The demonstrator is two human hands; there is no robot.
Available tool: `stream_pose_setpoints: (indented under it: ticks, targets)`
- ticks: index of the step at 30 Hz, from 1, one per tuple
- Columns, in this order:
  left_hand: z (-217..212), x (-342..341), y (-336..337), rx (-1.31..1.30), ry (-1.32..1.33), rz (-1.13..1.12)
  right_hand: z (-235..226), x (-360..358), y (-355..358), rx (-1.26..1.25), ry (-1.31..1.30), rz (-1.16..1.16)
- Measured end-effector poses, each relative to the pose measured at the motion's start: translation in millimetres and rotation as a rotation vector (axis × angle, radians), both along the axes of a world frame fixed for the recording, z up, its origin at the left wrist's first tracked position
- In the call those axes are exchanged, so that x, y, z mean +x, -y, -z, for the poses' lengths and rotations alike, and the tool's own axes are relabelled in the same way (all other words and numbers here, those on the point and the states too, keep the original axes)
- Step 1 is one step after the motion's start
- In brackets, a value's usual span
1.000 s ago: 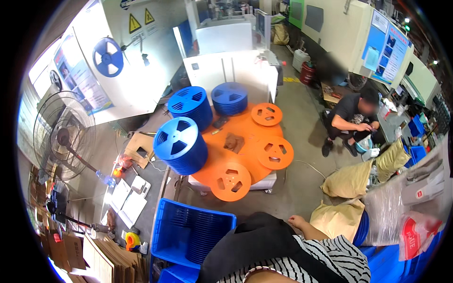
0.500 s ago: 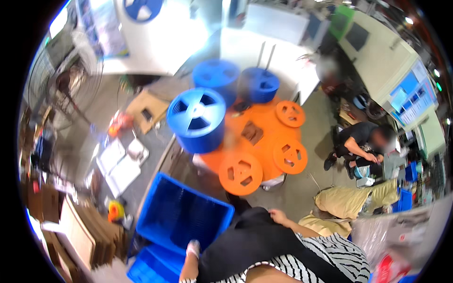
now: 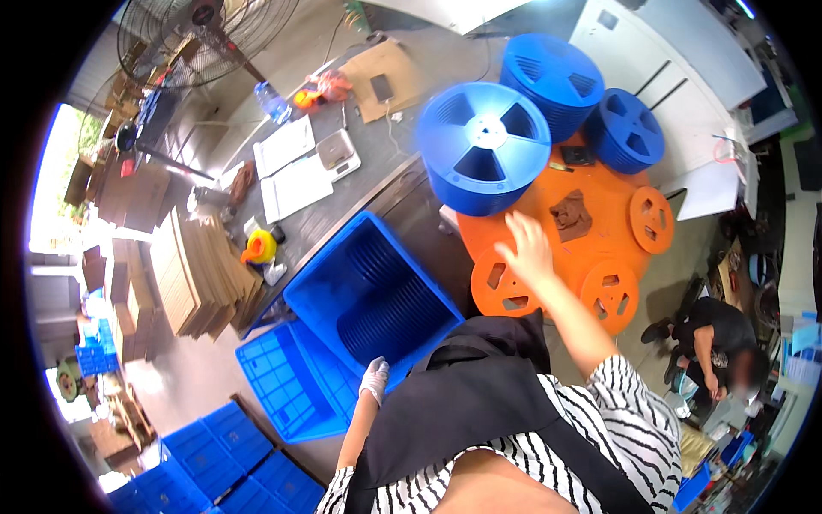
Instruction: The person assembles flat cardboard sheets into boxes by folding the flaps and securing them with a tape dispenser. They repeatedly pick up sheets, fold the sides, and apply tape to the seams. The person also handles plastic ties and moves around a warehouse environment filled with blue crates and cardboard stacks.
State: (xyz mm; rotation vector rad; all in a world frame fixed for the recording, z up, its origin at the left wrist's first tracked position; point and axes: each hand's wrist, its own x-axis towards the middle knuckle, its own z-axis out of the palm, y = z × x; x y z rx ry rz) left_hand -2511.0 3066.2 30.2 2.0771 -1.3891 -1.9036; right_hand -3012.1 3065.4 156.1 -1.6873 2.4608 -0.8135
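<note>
My right hand [image 3: 528, 249] reaches forward over the orange tabletop [image 3: 548, 184], bare, its fingers stretched out and spread with nothing in them. Just beyond it stands a tall stack of blue slotted reel discs [image 3: 486, 150]. Below the hand lies an orange slotted disc [image 3: 503, 284], partly covered by the wrist. My left hand [image 3: 374, 378], in a white glove, is at the near rim of a deep blue crate [image 3: 321, 295], its fingers bent against the rim. Rows of blue discs [image 3: 390, 317] stand on edge inside the crate.
Two more blue disc stacks [image 3: 552, 81] [image 3: 632, 128] stand at the back, and orange discs [image 3: 652, 220] [image 3: 610, 295] lie right. A brown cloth [image 3: 571, 216] rests mid-table. Flattened cardboard [image 3: 199, 274] and blue crates [image 3: 218, 454] are left. A person [image 3: 719, 343] sits right.
My right hand has moved from beside my body out over the orange table, with fingers spread. The view has turned; the left hand stays by the crate, whose discs now show clearly.
</note>
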Motion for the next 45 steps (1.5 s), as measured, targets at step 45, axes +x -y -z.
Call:
stream_pose_setpoints:
  ticks: [45]
  targets:
    - [-248, -124, 15, -1.278, -0.517, 0.667, -111, 166, -141, 0.756, 0.662, -0.191]
